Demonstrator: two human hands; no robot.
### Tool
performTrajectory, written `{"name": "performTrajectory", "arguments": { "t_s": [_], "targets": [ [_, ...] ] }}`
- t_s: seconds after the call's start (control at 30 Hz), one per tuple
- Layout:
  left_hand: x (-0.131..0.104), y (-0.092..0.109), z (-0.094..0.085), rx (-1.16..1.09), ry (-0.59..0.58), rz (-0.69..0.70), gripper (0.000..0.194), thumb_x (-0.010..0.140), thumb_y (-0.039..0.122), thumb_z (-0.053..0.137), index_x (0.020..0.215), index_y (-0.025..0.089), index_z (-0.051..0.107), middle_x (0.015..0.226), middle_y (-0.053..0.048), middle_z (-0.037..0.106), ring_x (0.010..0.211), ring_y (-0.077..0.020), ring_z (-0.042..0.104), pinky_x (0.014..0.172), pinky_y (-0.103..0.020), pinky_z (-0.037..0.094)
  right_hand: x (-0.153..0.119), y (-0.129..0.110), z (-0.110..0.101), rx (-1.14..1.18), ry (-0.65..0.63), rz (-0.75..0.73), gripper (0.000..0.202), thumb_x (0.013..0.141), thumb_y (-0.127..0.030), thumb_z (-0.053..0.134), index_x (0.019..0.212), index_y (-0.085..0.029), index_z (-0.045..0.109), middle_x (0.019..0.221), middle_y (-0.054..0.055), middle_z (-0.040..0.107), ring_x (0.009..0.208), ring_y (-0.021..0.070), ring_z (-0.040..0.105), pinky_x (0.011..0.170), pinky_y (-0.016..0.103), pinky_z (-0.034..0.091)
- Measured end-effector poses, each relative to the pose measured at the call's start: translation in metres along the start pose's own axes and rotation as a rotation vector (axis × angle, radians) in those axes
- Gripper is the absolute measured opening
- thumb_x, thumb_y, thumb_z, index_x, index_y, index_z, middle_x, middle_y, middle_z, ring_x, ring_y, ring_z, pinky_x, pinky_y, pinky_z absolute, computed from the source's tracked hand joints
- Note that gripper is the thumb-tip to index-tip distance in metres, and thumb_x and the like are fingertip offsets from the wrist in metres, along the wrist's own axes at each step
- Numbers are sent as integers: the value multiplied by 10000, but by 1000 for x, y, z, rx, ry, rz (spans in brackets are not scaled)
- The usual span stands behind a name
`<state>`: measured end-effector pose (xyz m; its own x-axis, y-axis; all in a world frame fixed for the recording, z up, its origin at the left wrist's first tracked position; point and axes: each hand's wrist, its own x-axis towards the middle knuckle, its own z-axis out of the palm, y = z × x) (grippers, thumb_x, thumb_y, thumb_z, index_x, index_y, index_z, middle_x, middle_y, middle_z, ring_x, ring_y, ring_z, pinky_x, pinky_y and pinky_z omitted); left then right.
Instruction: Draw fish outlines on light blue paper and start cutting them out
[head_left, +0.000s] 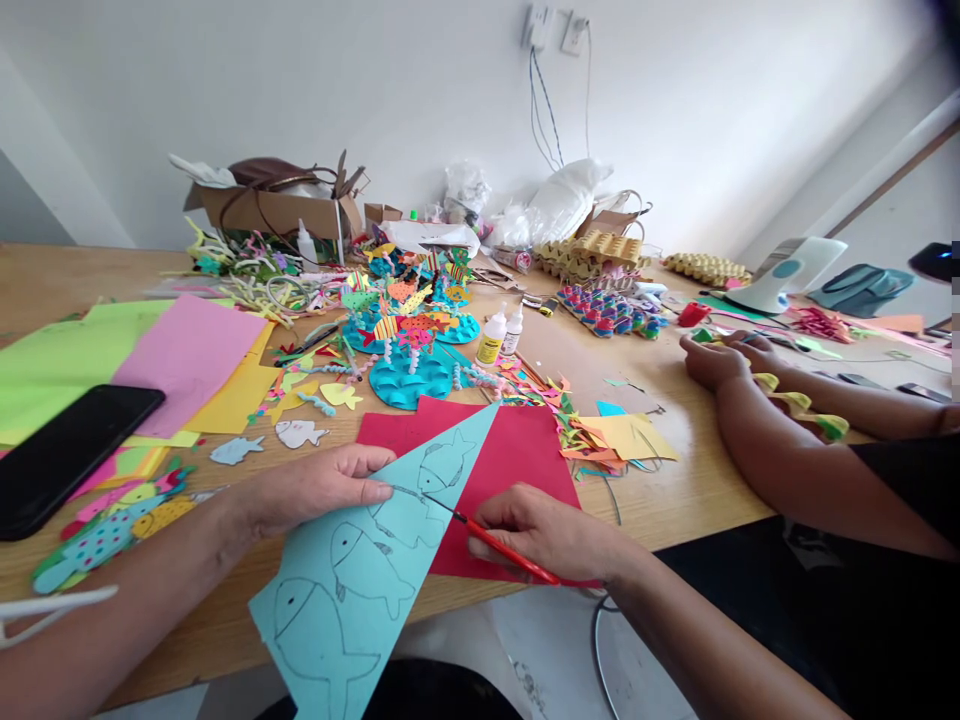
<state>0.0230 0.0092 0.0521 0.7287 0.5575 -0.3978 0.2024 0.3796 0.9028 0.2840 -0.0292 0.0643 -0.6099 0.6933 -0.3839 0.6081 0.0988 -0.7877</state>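
My left hand (330,487) pinches a light-blue sheet of paper (322,560) by its upper left edge. Several fish outlines are drawn on the sheet in dark line. In my right hand (525,525) is a pair of scissors (510,556) with red handles; the blades meet the sheet between the drawn fish near its top. Whether the blades are apart is too small to tell. Red paper (517,460) lies on the table under the blue sheet. Left of my left hand are a grey-white paper fish (298,433) and a pale blue paper fish (237,450).
A black phone (75,450) rests on coloured sheets at left. Teal bases (412,380) carrying paper fish stand ahead, beside two glue bottles (493,338). Paper scraps (592,435) lie to the right. Another person's arms (787,420) rest on the table at right, near painted egg cartons (611,312).
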Motion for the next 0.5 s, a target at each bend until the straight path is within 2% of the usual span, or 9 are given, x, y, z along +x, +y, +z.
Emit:
{"name": "performTrajectory", "arguments": {
  "t_s": [0.17, 0.37, 0.5],
  "targets": [
    [0, 2, 2, -3, -8, 4, 303, 772, 364, 666, 1016, 193, 611, 953, -42, 679, 794, -174, 649, 685, -252, 504, -1, 2, -1, 99, -73, 42, 344, 846, -414, 499, 617, -158, 483, 513, -58, 405, 465, 59, 344, 439, 187, 249],
    [1, 3, 7, -43, -19, -8, 313, 758, 352, 675, 1012, 180, 611, 930, -51, 683, 776, -170, 649, 701, -260, 503, 1, 5, 2, 170, -65, 60, 332, 826, -394, 524, 599, -156, 482, 498, -55, 430, 450, 58, 389, 429, 178, 276],
    [2, 0, 7, -51, -37, -3, 317, 762, 350, 671, 1024, 185, 605, 936, -49, 681, 784, -172, 646, 700, -263, 503, 2, 0, 2, 160, -59, 35, 329, 813, -371, 540, 576, -158, 460, 496, -59, 404, 456, 54, 366, 425, 174, 258]
  ]
}}
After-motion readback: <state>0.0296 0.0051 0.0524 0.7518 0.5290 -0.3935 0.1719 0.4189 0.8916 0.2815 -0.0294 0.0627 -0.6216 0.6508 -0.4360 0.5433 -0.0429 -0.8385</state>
